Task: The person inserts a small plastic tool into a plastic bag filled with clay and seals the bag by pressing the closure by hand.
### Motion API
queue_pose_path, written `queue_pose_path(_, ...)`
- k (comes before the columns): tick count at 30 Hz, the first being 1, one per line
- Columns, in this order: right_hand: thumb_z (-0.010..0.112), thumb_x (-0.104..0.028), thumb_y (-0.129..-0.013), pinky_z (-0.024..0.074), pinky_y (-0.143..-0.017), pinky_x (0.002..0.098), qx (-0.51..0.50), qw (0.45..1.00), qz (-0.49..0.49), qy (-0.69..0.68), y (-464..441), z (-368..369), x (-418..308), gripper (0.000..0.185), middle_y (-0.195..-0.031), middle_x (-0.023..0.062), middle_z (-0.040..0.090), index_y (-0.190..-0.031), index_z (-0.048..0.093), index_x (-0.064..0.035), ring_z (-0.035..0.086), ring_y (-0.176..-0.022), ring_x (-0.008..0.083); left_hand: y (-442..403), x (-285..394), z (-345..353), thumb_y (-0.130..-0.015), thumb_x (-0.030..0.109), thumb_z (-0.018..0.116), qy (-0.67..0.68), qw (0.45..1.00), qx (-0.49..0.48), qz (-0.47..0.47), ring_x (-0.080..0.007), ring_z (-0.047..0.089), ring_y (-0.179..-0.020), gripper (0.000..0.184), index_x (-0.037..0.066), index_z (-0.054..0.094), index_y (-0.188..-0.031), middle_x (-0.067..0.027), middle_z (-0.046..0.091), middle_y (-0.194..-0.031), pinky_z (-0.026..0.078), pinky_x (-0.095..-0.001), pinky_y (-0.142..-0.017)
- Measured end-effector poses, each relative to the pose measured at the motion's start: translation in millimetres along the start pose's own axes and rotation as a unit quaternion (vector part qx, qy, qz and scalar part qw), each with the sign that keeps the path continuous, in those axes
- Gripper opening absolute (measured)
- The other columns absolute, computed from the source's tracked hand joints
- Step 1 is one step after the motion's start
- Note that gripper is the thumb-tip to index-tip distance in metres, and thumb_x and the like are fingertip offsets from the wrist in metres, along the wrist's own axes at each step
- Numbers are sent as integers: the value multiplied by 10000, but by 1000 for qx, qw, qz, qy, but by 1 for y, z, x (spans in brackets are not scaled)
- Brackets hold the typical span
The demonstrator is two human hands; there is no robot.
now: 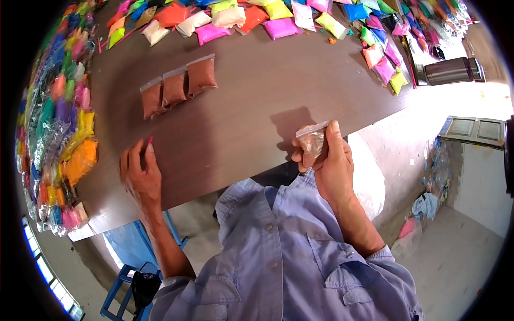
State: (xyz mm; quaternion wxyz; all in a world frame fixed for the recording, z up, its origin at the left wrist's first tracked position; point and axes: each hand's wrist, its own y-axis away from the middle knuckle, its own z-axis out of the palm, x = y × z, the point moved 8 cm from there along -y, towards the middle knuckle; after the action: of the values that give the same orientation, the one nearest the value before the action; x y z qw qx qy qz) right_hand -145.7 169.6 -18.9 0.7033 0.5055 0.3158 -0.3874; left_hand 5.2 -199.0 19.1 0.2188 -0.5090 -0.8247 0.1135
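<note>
My right hand (334, 166) is closed on a small clear zip bag (311, 142), pinching its white top edge between thumb and fingers near the table's front edge. The bag looks thin and crumpled, and whether anything is inside cannot be made out. My left hand (141, 174) rests over the table's front left, fingers curled towards the thumb. A tiny red thing (150, 140) shows at that thumb's tip; most of it is hidden. Beyond this hand, three flat bags of brown material (175, 88) lie side by side on the brown table (241, 117).
Colourful small packets (281, 28) line the table's far edge and its right corner. Stacked bundles of coloured bags (64, 117) fill the left side. A metal flask (447, 71) lies at the right. Below the table, a blue stool (115, 291) stands at the left.
</note>
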Motion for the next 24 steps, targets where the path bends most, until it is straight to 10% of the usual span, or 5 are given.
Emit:
queue_pose_path(5,384,-506,-1203,580,-669,300,-29,999,-12,-10,0,6,4,640,-922,98,773,-1107,734,21,746,-764,179,-1,43,-20,-979,181,815,-36,993,89,74,-359,696,-1132,266,39,762,-1199,-147,736,-1216,566,-484,-970)
queue_pose_path(11,483,-329,-1205,565,-762,244,-72,992,-104,6,12,36,-6,421,-967,61,751,-1204,702,30,697,-855,101,12,172,25,-1010,93,755,428,888,-166,-29,-154,695,-970,239,-4,745,-1229,-101,755,-1099,570,-313,-849)
queue_pose_path(16,599,-162,-1153,550,-779,281,-52,978,-186,74,19,31,-14,224,-973,60,726,-1153,699,39,657,-817,130,14,214,50,-973,50,786,535,827,-162,-52,-180,741,-817,139,6,785,-1105,-111,777,-985,580,-307,-743)
queue_pose_path(18,606,-169,-1151,510,-817,249,-65,892,-357,271,26,36,-30,208,-969,26,676,-1172,681,24,605,-866,85,15,207,50,-959,30,794,517,844,-138,-36,-183,742,-825,110,10,779,-1066,-115,773,-985,579,-305,-742)
queue_pose_path(24,661,-182,-1123,461,-672,253,-119,964,-191,144,17,29,-4,247,-906,29,660,-983,712,16,560,-767,64,23,205,45,-923,-15,755,508,836,-205,-2,-261,723,-817,58,23,730,-959,-123,755,-925,569,-362,-725)
